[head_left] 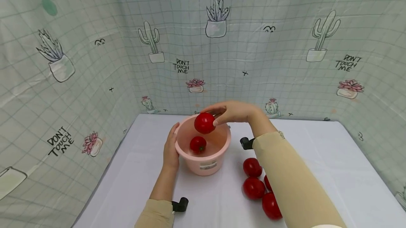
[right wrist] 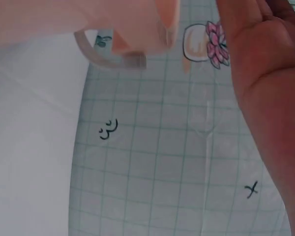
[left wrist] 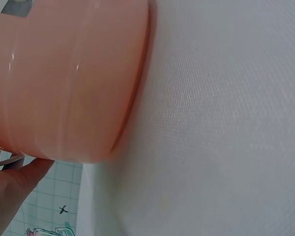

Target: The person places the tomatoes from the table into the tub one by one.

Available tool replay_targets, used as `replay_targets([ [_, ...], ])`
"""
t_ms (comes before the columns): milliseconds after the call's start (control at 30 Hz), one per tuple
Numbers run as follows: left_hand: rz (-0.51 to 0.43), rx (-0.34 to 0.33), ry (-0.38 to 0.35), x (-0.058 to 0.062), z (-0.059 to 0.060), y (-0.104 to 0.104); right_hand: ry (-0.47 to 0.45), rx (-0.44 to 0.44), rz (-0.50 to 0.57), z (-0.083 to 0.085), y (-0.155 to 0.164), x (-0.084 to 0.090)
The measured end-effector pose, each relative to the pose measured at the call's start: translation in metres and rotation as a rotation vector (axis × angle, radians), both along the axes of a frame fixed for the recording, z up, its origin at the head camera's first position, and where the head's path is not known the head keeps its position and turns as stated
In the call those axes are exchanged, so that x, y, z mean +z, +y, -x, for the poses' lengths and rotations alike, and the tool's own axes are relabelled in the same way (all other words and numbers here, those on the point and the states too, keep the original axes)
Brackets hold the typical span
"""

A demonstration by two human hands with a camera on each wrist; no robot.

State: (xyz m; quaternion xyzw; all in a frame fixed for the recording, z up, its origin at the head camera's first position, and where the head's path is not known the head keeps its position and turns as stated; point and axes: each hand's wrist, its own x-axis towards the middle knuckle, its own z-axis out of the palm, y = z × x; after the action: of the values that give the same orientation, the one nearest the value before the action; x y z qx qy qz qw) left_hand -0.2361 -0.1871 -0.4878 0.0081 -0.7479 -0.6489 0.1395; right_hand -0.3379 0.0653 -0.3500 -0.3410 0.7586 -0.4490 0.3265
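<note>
A pink plastic bucket (head_left: pixel 204 166) stands upright on the table. My left hand (head_left: pixel 171 148) grips its left side, fingers up at the rim. In the left wrist view the bucket's wall (left wrist: pixel 78 88) fills the upper left, with the left hand (left wrist: pixel 12 189) against it. One red tomato (head_left: pixel 198 144), green stem showing, lies inside the bucket. Over the opening, my right hand (head_left: pixel 233 111) holds another red tomato (head_left: pixel 204 123) between thumb and fingers. The right wrist view shows the right palm (right wrist: pixel 268 59) beside the bucket's handle (right wrist: pixel 113 61); the held tomato is out of that view.
Several more red tomatoes (head_left: pixel 253 188) lie on the white table (head_left: pixel 222 207) right of the bucket, partly hidden by the right sleeve (head_left: pixel 293 175). A grid-patterned cloth (head_left: pixel 253 55) with cactus drawings hangs behind and beside the table.
</note>
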Motion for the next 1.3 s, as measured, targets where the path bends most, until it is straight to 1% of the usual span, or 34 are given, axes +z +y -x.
replay_targets([
  [133,-0.008,-0.008,-0.019,-0.001,0.000,0.001,0.002,0.046,-0.108,0.003,-0.018,-0.001],
  [267,-0.009,-0.003,-0.024,0.000,0.000,0.000,0.064,0.123,-0.229,0.005,-0.037,-0.001],
  [333,-0.004,0.000,-0.021,0.001,-0.001,0.000,0.087,0.149,-0.284,0.004,-0.045,0.000],
  [367,0.000,0.000,-0.020,0.001,-0.001,0.000,0.098,0.159,-0.315,0.003,-0.049,0.001],
  [400,0.004,0.000,-0.021,0.001,-0.001,0.000,0.087,0.161,-0.337,0.003,-0.053,0.001],
  [500,0.017,0.000,-0.020,0.002,-0.001,0.000,0.095,0.169,-0.418,0.001,-0.062,0.000],
  [533,0.019,0.001,-0.023,0.001,-0.001,0.000,0.121,0.179,-0.450,0.001,-0.064,-0.001],
  [600,0.015,0.010,-0.022,0.002,-0.002,0.000,0.137,0.190,-0.483,0.000,-0.069,-0.002],
  [633,0.014,0.013,-0.022,0.002,-0.002,0.000,0.164,0.198,-0.500,0.000,-0.071,-0.003],
  [667,0.013,0.016,-0.027,0.002,-0.001,-0.001,0.172,0.200,-0.511,0.000,-0.073,-0.004],
  [733,0.007,0.012,-0.016,0.001,-0.001,-0.001,0.132,0.171,-0.532,-0.001,-0.076,-0.006],
  [767,0.005,0.010,-0.010,0.001,-0.001,-0.002,0.087,0.147,-0.534,-0.002,-0.077,-0.007],
  [900,0.002,0.004,-0.001,-0.001,0.000,-0.002,-0.040,0.069,-0.553,-0.003,-0.078,-0.010],
  [1033,0.001,0.013,-0.013,-0.001,0.000,-0.002,-0.019,0.105,-0.532,-0.002,-0.076,-0.013],
  [1167,0.008,0.012,-0.005,-0.001,0.000,-0.002,0.008,0.160,-0.499,0.000,-0.075,-0.015],
  [1300,0.004,0.011,0.005,-0.001,0.000,-0.002,0.076,0.186,-0.537,0.000,-0.073,-0.015],
])
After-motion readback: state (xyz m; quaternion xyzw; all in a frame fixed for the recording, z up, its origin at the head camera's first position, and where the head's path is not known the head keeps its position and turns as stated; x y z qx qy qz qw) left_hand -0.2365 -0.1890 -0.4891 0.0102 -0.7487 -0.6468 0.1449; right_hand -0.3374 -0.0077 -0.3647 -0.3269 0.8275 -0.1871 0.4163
